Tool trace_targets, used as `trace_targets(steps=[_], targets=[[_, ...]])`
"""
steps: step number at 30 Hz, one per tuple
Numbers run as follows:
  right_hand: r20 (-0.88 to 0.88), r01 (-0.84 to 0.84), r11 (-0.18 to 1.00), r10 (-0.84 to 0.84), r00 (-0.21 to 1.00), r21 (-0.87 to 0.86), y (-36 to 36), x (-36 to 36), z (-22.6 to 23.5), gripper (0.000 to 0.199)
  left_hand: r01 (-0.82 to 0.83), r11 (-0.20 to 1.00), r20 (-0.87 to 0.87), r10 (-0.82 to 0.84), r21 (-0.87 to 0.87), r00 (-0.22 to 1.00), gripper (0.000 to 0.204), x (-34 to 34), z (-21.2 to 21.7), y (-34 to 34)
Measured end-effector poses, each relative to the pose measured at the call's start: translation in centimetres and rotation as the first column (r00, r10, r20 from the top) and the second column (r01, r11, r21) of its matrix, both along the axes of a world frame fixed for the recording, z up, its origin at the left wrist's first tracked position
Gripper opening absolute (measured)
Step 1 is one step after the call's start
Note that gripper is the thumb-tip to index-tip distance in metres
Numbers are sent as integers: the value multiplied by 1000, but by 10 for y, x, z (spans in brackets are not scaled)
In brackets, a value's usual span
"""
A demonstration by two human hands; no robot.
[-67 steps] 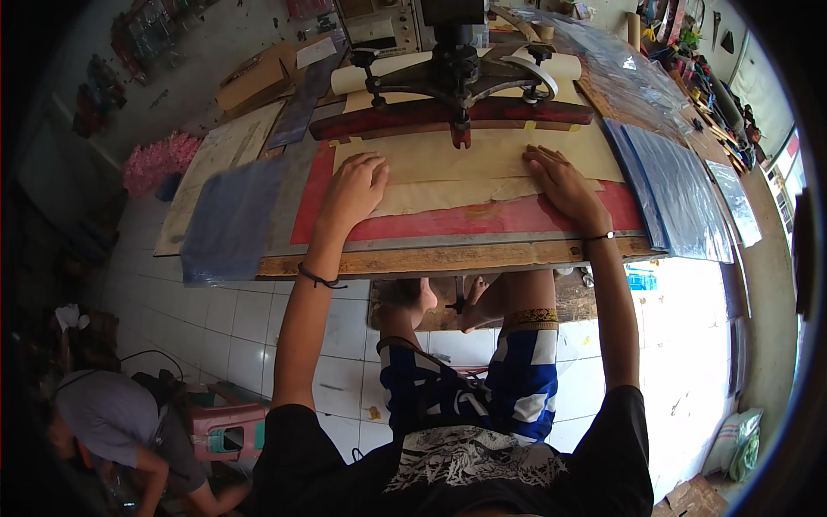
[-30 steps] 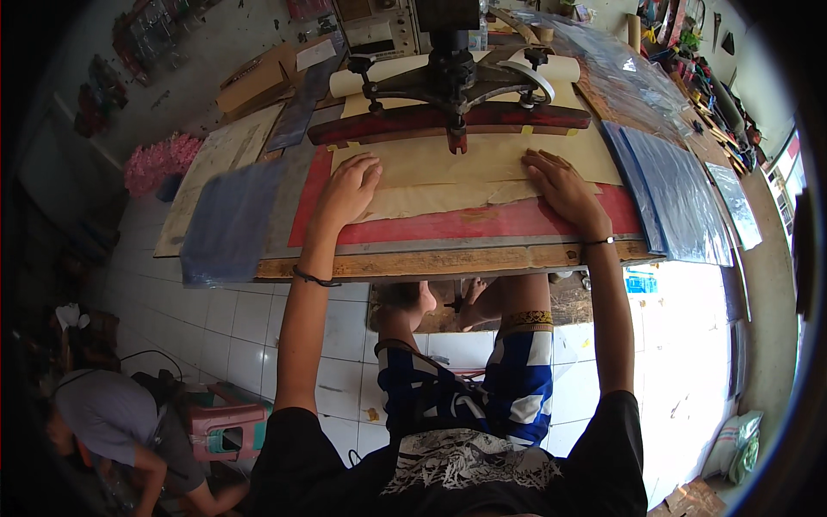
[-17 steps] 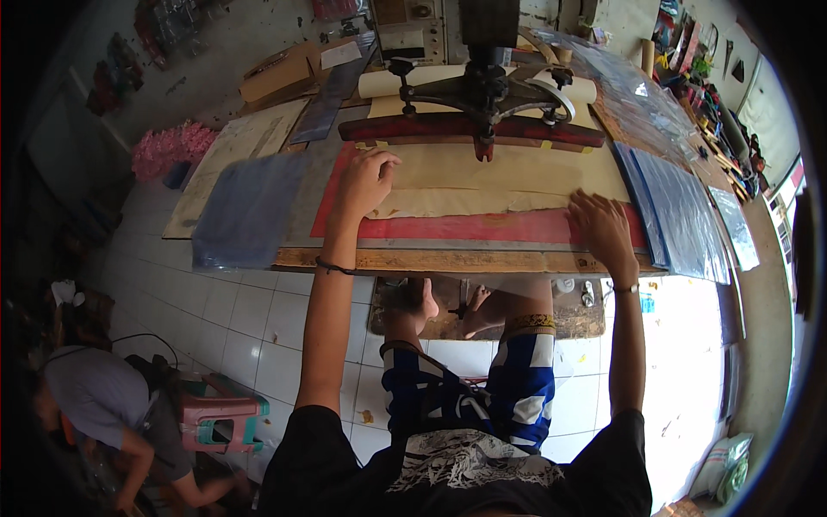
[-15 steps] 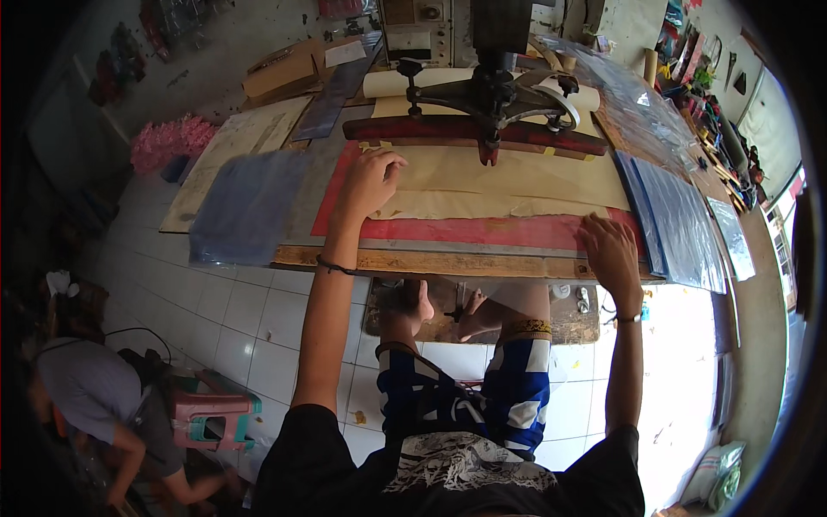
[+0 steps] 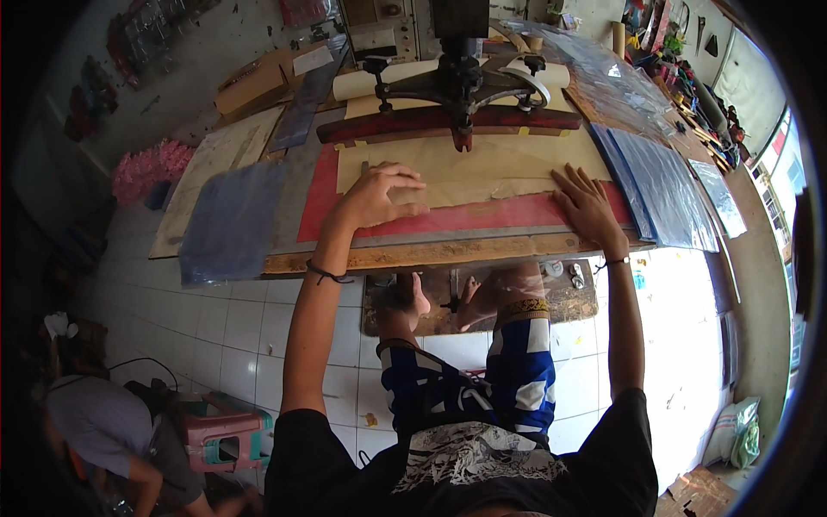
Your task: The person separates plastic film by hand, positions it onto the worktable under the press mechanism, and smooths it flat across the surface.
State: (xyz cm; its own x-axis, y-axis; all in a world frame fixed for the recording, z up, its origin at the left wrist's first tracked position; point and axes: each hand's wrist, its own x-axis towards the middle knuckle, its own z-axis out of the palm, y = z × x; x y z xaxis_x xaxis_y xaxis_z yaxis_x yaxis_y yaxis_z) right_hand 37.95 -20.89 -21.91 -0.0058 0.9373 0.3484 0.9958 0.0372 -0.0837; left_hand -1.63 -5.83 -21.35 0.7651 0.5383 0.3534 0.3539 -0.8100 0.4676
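Note:
A tan paper sheet [image 5: 482,168] with a ragged front edge lies over a red sheet [image 5: 500,217] on the worktable. My left hand [image 5: 376,198] is at the left part of the paper, thumb and fingers apart, with nothing seen in it. My right hand [image 5: 589,205] rests with spread fingers on the right end of the paper and the red sheet. Just beyond the hands, a dark red bar [image 5: 388,126] hangs from a black metal press head [image 5: 465,82]. Bits of yellow tape show along the bar and the paper's back edge.
Bluish clear plastic sheets lie at the left [image 5: 231,215] and the right [image 5: 668,185] of the table. A wooden strip [image 5: 413,255] edges its front. Behind stands a cardboard box [image 5: 254,82]. A person [image 5: 103,422] bends beside a pink-and-green stool [image 5: 226,438] at lower left.
My right hand has moved from the red sheet's front edge forward onto the paper. My left hand has come nearer and to the right, its fingers more stretched out. The view has shifted slightly.

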Motion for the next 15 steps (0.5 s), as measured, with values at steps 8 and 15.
trace_targets(steps=[8,15], targets=[[76,145,988,-149,986,53,-47,-28,1,53,-57,998,-8,57,30,998,46,-4,3,-5],[-59,159,985,-164,985,-71,-72,-57,33,37,-57,996,-63,61,64,996,52,-2,9,-24]])
